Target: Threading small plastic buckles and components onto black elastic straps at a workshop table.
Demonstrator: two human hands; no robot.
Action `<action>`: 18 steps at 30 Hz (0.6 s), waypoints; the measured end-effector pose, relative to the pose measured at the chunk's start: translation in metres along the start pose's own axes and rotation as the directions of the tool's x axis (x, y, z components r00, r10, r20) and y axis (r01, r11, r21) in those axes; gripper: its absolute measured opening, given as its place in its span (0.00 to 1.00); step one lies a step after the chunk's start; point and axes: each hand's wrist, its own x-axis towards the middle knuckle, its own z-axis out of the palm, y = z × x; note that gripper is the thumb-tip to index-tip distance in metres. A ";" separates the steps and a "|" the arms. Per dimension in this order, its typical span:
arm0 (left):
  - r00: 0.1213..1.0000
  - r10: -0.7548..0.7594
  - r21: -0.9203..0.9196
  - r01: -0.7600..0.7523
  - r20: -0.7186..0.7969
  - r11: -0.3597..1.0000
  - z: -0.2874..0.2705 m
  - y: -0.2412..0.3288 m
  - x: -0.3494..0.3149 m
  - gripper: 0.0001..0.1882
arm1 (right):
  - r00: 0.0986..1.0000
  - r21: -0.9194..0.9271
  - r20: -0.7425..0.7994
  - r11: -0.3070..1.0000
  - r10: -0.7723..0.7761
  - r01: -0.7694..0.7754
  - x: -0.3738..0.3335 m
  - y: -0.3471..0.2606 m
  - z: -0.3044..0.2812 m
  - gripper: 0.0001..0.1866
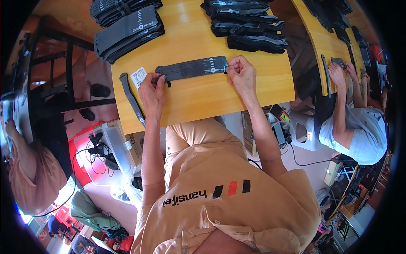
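A flat bundle of black storage straps [190, 68] with white print lies across the wooden table [203, 99] in front of me. My left hand [152, 92] is closed at the bundle's left end, thumb and fingers pinching its edge; a short dark tab sticks out beside it. At the right end, my right hand [242, 77] pinches the corner between thumb and forefinger. One narrow dark strap [132, 99] rests along the table's left edge. Between it and my left hand is a white printed label [138, 77].
Stacks of black straps stand at the back left [127, 36] and back right [249, 27]. To the right, a co-worker [355, 131] handles a dark piece at another table. A clear plastic bin [101, 156] with cables sits below left; a white container [302, 131] stands below right.
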 end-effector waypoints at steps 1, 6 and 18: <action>1.000 -0.001 0.001 0.001 -0.001 1.000 0.000 0.000 0.000 0.09 | 1.000 -0.010 0.003 1.000 -0.001 0.001 0.000 -0.001 0.000 0.05; 0.999 0.038 -0.055 -0.039 -0.024 0.998 0.002 -0.002 0.000 0.09 | 1.000 0.023 0.012 1.000 -0.010 0.010 0.002 0.007 0.000 0.05; 0.999 -0.042 0.000 0.042 0.007 0.999 0.000 0.003 0.003 0.09 | 1.000 -0.026 -0.015 1.000 -0.013 0.013 0.002 0.006 0.000 0.05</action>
